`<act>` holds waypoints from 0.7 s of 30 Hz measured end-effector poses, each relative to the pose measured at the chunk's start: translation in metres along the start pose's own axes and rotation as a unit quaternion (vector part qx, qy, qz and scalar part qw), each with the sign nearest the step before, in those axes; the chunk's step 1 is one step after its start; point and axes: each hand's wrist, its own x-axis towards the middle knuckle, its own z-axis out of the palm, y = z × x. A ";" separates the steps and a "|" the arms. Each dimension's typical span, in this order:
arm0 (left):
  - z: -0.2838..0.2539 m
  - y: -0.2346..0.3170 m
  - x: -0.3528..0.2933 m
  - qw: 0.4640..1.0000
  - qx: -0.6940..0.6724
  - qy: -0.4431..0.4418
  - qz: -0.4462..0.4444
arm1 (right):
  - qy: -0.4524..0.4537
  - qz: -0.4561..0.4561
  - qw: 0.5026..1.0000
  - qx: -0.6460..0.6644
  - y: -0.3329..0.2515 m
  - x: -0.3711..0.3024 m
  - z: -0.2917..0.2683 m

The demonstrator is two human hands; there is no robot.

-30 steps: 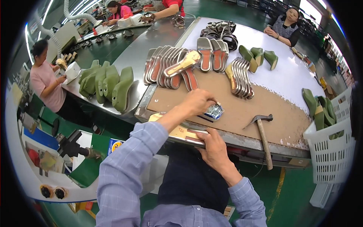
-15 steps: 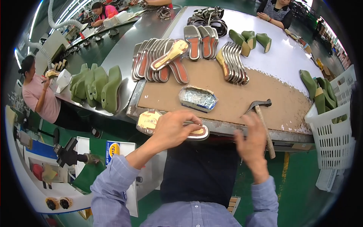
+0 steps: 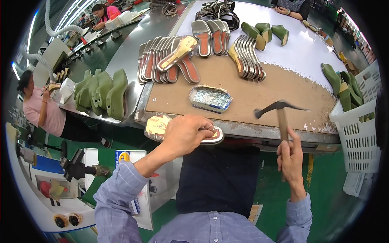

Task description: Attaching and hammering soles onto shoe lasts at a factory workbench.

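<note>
My left hand (image 3: 184,134) lies over a sandal insole (image 3: 157,124), pale yellow with a light rim, at the table's near edge. Its thumb and fingers are pinched together close to the toe end; what they grip is hidden or too small to make out. The hand covers the insole's middle, leaving both ends in sight. My right hand (image 3: 291,160) is wrapped round the wooden handle of a hammer (image 3: 283,121), whose dark head is raised above the table's front edge. Beyond my left hand stands a small open box of nails (image 3: 210,98).
Finished-edge insoles (image 3: 162,60) lie in overlapping rows on the brown board (image 3: 174,99), with more stacked at centre right. Green shoe lasts (image 3: 115,95) stand at left; others fill a white basket (image 3: 360,133) at right. Dark strappy uppers (image 3: 219,15) lie farther back. Several people work nearby.
My right hand has taken hold of the hammer, which lay on the table's edge, and lifted it. My left hand stays at the insole, fingers pinched.
</note>
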 end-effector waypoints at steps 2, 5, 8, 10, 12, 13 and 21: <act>0.000 -0.001 0.001 1.000 0.022 -0.016 0.011 | -0.028 -0.089 0.994 -0.054 0.000 -0.008 0.007; -0.001 0.000 -0.001 1.000 0.014 -0.010 -0.007 | -0.044 -0.183 0.979 -0.083 -0.029 -0.019 0.012; -0.002 0.000 -0.003 1.000 -0.013 -0.006 -0.016 | -0.027 -0.316 0.948 -0.030 -0.045 -0.023 0.019; 0.003 -0.002 -0.002 0.999 -0.018 0.030 0.031 | -0.034 -0.373 0.927 0.015 -0.046 -0.026 0.021; 0.004 0.000 -0.002 0.995 -0.023 0.064 0.077 | -0.071 -0.370 0.915 -0.144 -0.064 -0.019 0.036; 0.003 0.002 -0.002 0.996 -0.002 0.060 0.064 | -0.093 -0.326 0.930 -0.143 -0.065 -0.016 0.039; -0.018 -0.006 -0.013 0.950 0.240 0.061 0.193 | -0.071 -0.304 0.947 0.074 -0.022 -0.025 0.032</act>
